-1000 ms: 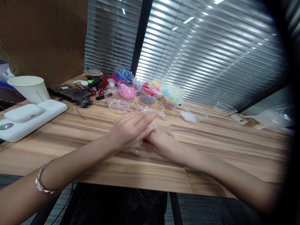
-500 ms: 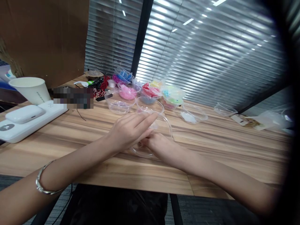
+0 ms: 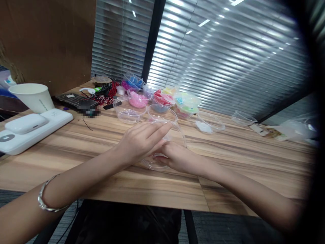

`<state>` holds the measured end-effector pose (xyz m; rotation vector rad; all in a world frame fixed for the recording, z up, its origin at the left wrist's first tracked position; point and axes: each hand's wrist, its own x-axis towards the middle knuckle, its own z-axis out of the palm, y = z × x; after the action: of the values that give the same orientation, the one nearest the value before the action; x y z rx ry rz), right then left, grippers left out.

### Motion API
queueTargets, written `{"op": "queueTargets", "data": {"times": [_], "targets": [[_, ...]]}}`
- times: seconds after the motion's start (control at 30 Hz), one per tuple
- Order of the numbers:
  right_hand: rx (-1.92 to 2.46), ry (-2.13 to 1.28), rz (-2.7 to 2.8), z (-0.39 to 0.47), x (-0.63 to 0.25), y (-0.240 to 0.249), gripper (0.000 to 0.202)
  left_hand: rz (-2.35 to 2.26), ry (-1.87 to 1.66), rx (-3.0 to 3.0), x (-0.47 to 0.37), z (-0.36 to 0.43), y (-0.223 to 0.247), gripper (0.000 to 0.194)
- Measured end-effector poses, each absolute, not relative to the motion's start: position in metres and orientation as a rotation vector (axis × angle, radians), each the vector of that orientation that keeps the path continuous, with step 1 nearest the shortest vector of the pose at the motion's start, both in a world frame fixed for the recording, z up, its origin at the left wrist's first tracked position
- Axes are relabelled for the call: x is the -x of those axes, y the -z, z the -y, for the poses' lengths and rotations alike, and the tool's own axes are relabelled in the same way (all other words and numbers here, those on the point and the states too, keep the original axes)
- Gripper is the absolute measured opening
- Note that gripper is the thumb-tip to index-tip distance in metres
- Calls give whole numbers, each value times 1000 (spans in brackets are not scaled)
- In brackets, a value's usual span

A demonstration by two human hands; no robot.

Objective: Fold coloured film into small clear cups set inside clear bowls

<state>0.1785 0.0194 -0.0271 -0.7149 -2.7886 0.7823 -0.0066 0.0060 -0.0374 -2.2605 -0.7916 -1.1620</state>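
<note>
Clear tub [image 3: 156, 165] by left hand [image 3: 142, 139], right hand [image 3: 177, 156]. Looks light, bendy, probably slick; best taken at opposite sides. Hands overlap; can't tell grip.

From my remote seat I see a clear, colourless plastic container [image 3: 155, 165] just off the head view's centre, toward six o'clock. A thin edge arcs down its three o'clock side; another rounded edge loops along six. Its middle is covered, so I can't tell if it's one piece or two.
</note>
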Motion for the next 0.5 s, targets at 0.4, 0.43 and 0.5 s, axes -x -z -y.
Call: {"op": "queueTargets", "data": {"times": [0.4,0.43,0.5], "targets": [[682,-788,2801,-13,-174,23,20,767,1158,2245,7,-6,36,40],[688,-789,2805,-13,-174,23,20,766,1157,2244,7,-6,36,40],[716,-764,2814,-11,-175,24,21,765,1160,2242,7,-6,36,40]]}}
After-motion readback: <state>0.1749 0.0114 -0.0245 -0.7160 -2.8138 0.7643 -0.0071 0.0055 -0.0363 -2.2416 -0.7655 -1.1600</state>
